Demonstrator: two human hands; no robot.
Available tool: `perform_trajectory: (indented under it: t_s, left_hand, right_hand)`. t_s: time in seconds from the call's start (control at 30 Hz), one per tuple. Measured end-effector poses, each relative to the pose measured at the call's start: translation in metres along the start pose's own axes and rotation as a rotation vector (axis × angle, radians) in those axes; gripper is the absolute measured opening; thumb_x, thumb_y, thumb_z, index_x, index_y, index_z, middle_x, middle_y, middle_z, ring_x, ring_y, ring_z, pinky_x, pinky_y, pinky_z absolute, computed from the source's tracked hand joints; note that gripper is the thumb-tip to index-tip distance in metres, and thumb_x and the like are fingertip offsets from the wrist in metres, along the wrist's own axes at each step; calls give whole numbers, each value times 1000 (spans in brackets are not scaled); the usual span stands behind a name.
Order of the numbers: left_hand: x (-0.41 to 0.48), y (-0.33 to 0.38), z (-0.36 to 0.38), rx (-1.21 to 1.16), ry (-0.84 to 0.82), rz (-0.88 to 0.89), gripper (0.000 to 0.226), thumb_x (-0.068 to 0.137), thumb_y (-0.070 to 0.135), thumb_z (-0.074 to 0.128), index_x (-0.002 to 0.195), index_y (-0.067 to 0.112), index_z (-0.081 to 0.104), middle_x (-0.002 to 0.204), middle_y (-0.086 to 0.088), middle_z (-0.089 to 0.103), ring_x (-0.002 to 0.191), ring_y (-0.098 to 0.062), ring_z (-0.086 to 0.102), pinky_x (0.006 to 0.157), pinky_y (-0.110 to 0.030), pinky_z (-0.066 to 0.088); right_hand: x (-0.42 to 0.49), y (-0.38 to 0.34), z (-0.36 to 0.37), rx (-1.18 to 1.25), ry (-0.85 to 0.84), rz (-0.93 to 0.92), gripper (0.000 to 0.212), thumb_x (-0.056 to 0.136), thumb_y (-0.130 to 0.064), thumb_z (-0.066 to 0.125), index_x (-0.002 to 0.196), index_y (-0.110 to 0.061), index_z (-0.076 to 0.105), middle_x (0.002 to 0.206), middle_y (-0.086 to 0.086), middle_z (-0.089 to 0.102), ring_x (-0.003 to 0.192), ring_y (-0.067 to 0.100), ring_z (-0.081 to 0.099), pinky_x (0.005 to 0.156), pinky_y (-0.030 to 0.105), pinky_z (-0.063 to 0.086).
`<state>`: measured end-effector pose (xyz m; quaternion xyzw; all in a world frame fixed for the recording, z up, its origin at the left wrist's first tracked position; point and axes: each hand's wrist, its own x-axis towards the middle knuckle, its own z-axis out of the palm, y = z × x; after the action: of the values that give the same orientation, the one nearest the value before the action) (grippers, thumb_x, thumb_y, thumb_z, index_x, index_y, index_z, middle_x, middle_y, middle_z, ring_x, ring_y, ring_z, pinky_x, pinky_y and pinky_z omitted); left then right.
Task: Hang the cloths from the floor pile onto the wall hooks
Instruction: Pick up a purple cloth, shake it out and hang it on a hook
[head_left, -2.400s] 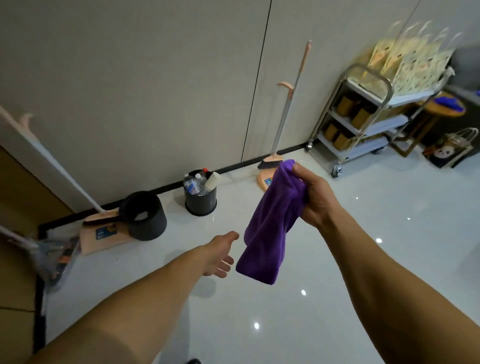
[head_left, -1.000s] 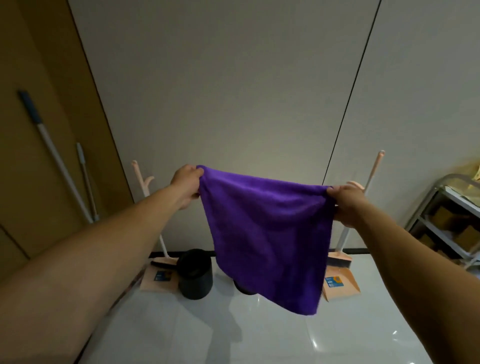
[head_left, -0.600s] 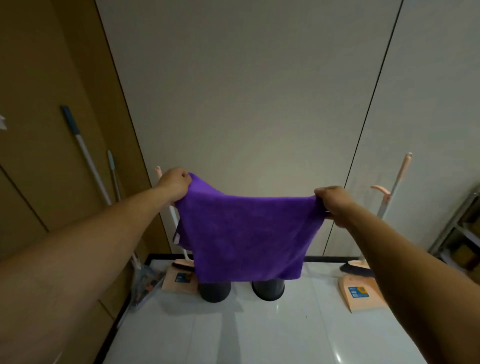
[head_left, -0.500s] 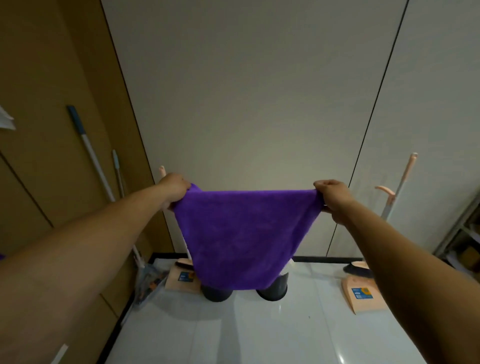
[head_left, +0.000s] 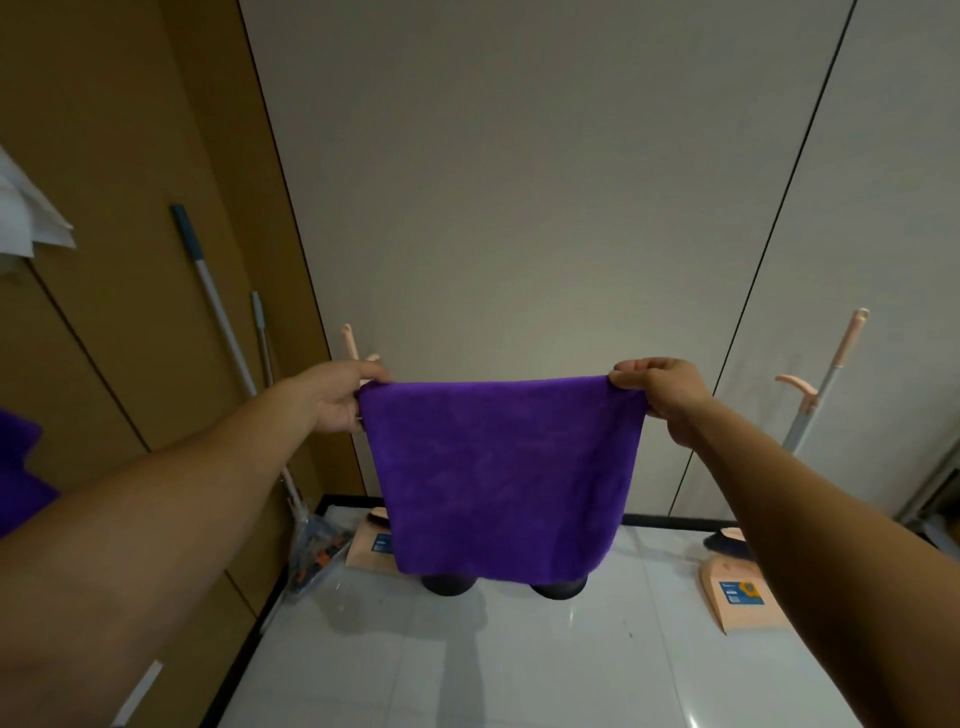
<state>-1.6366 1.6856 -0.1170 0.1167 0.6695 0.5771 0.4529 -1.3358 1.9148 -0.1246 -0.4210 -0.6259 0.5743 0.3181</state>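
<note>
There's the purple cloth (head_left: 498, 478) held up like a curtain, and it swallows nearly everything behind it. Only the rounded bottoms of two dark containers (head_left: 448, 584) peek out under its hem, contents unseen. The left dustpan (head_left: 370, 548) is half covered too. Fingers of both hands tuck behind the top corners (left hand (head_left: 337, 397), right hand (head_left: 662, 395)), so how they lie there can't be read. At the left edge, a purple shape (head_left: 15, 478) and a white shape (head_left: 28, 218) are cut off. The label (head_left: 740, 592) on the right dustpan (head_left: 727, 618) is too small to read.
</note>
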Motion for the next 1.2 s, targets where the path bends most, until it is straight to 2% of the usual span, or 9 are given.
perform_trajectory:
  t_s: [0.27, 0.4, 0.53, 0.67, 0.8, 0.93, 1.0, 1.07, 1.2]
  left_hand:
    - [-11, 4, 2, 238, -50, -25, 69, 73, 3, 72, 136, 18, 49, 119, -8, 58, 78, -15, 64, 48, -26, 50]
    - [-12, 2, 3, 521, 3, -4, 60, 60, -4, 76, 117, 5, 62, 116, -12, 63, 97, -21, 59, 66, -31, 42]
    - [-9, -4, 0, 748, 66, 80, 30, 66, -4, 78, 95, 2, 71, 103, -15, 69, 100, -28, 63, 89, -39, 53]
    - [-10, -11, -15, 865, 115, 180, 13, 77, 22, 77, 85, 13, 73, 83, -2, 74, 81, -14, 69, 66, -26, 51]
    - [-16, -19, -41, 887, 137, 212, 30, 88, 43, 62, 77, 17, 72, 71, 5, 72, 71, -8, 68, 65, -24, 46]
    - [-14, -22, -77, 1093, 236, 292, 44, 96, 42, 51, 59, 19, 58, 60, 3, 56, 57, -10, 54, 54, -25, 38]
    - [-8, -22, -99, 1152, 312, 378, 43, 98, 35, 48, 60, 15, 54, 71, -6, 54, 67, -17, 55, 62, -31, 42]
    - [2, -23, -120, 1044, 354, 424, 36, 100, 27, 45, 75, 6, 61, 83, -13, 58, 77, -25, 56, 75, -41, 46]
    - [21, -20, -161, 555, 406, 498, 25, 102, 15, 40, 105, 18, 65, 94, 1, 67, 85, -12, 61, 72, -24, 46]
  right_hand:
    - [10, 7, 3, -144, -68, -8, 34, 70, -4, 82, 102, -9, 70, 87, 4, 66, 69, 8, 55, 52, 16, 41]
    - [19, 6, 8, -225, -97, -46, 39, 69, 0, 82, 105, -8, 69, 95, 7, 66, 79, 15, 59, 70, 26, 47]
    - [28, 1, 17, -313, -158, -80, 37, 67, 3, 82, 99, -9, 69, 85, 4, 65, 71, 12, 58, 64, 24, 47]
    - [42, 1, 33, -412, -180, -105, 21, 66, -3, 83, 82, -11, 71, 78, 4, 67, 67, 13, 60, 56, 24, 48]
    - [57, 3, 63, -487, -123, -123, 15, 68, -17, 82, 75, -6, 73, 80, 10, 69, 78, 25, 62, 74, 38, 52]
    - [64, -1, 116, -573, -179, -168, 16, 71, -25, 74, 68, -12, 66, 79, 11, 67, 81, 30, 61, 74, 38, 51]
    - [68, -7, 146, -601, -140, -261, 21, 69, -25, 73, 59, -11, 60, 80, 17, 67, 83, 35, 61, 75, 39, 50]
    - [74, -12, 177, -569, -119, -397, 21, 69, -19, 73, 58, -8, 59, 81, 17, 66, 84, 33, 61, 78, 39, 50]
    - [84, -23, 236, -334, -182, -365, 10, 73, -12, 72, 78, -13, 63, 82, 5, 66, 76, 23, 60, 70, 34, 50]
